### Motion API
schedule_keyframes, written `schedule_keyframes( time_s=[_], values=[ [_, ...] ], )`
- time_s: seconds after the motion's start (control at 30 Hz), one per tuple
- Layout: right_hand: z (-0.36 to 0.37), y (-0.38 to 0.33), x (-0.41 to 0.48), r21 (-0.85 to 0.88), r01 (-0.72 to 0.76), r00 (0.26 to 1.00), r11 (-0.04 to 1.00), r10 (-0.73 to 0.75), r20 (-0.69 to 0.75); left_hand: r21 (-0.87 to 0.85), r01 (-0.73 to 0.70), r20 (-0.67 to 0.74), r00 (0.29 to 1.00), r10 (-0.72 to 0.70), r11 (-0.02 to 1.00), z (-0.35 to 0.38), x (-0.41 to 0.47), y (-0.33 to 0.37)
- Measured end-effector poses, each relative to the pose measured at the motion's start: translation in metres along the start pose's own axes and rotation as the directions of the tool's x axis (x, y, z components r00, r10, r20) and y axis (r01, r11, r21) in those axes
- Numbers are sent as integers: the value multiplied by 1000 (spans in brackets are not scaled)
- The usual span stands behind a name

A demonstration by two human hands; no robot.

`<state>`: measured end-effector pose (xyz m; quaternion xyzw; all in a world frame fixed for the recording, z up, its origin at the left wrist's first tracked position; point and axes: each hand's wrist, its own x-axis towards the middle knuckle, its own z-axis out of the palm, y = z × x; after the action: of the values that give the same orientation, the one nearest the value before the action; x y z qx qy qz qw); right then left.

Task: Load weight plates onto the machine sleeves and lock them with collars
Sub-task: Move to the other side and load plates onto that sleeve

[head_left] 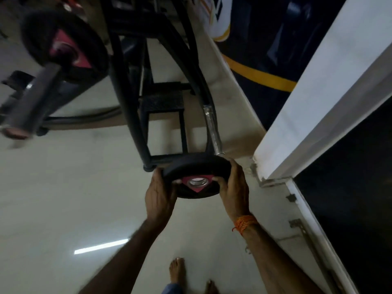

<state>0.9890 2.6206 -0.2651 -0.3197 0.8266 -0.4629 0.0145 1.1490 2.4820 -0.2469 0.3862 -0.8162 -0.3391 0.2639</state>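
A black round weight plate (196, 171) with a pink triangular hub and a steel centre hole is held flat-ish in front of me. My left hand (160, 198) grips its left rim and my right hand (234, 190) grips its right rim. The plate sits just below the end of a chrome sleeve (213, 132) that slopes down from the black machine frame (127, 85). At the upper left, a second black plate with a pink hub (63, 43) rides on a dark sleeve (31, 98); that area is blurred. I see no collar.
Pale glossy floor spreads to the left and below. A white wall edge and door frame (318, 102) rise close on the right, with a dark opening beyond. A black step bracket (163, 115) sits inside the frame. My bare feet (177, 270) show at the bottom.
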Motion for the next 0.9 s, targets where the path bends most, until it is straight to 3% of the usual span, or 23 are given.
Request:
schedule_keyframes(
  time_s=[0.17, 0.33, 0.6, 0.9],
  values=[
    [15, -106, -2, 27, 252, 965, 967, -249, -84, 70, -13, -209, 977, 28, 997, -108, 1, 5],
    [54, -203, -13, 29, 390, 909, 920, -379, -174, 98, 2, -343, 939, 32, 995, -209, 5, -15],
    [138, -324, -34, 43, 413, 895, 910, -397, -202, 127, -73, -366, 923, 115, 989, -344, 38, -80],
    [169, -363, -23, -81, 305, 914, 949, -315, -255, 118, -107, -249, 959, 134, 987, -375, 89, -102]
  ],
)
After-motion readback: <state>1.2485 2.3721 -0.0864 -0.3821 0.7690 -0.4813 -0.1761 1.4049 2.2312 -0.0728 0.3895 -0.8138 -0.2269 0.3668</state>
